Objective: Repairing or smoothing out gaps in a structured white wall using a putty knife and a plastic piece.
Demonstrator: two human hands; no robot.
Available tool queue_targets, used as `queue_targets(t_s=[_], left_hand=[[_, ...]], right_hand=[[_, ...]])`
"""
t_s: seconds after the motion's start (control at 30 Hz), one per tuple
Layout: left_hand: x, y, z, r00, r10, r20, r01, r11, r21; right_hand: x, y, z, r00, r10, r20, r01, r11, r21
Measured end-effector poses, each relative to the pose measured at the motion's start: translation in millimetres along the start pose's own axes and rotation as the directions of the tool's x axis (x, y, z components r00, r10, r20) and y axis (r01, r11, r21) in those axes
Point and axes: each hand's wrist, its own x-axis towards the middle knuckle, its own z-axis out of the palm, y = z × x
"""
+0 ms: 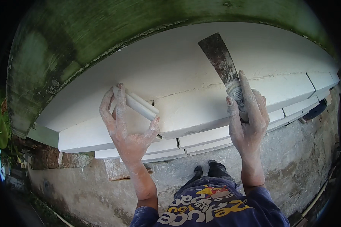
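The left hand (129,138), dusted with white, pinches a short white grooved piece (138,104) lengthwise between its fingertips and thumb, over the near left part of the white block stack (195,109); whether the piece touches the stack cannot be told. The right hand (249,126), just as dusty, is wrapped around the handle of a scraper (221,60), its index finger laid straight along it, over the right part of the stack's near edge. The scraper's stained, dark blade points away toward the stack's far side. Beyond the stack rises a green, blotched wall (79,45). On the near side of the stack, the person's dark shoes (198,171) stand on a worn concrete floor (299,147), below a navy printed shirt (219,213). Green leaves (2,132) show past the stack's left end, and a dark rounded object (315,110) sits at the near right of the stack.
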Motion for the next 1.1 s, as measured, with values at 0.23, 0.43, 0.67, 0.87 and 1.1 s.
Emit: queue_targets(t_s=[0.23,0.43,0.67,0.87,1.1], left_hand=[[-5.1,-2.0,-1.0,1.0,-0.009,0.013,0.009,1.0,-0.026],[-6.0,-2.3,-0.7,1.0,-0.006,0.018,0.006,1.0,-0.026],[-7.3,-4.3,-0.4,1.0,0.0,0.013,0.0,1.0,-0.022],[-7.1,-5.3,1.6,1.0,0.01,0.025,-0.009,0.999,-0.042],[-7.1,-6.1,-1.8,1.0,0.016,0.023,-0.015,0.999,-0.031]], right_hand=[[-6.4,-4.9,15.5,0.997,0.069,-0.028,-0.07,0.997,-0.032],[2.4,-5.1,22.3,0.997,0.068,-0.038,-0.069,0.998,-0.01],[-0.8,-6.3,24.3,0.997,0.051,-0.061,-0.05,0.999,0.019],[-1.5,-10.2,20.3,0.997,0.073,0.014,-0.071,0.994,-0.086],[-1.2,-13.1,21.3,0.995,0.091,0.039,-0.09,0.995,-0.036]])
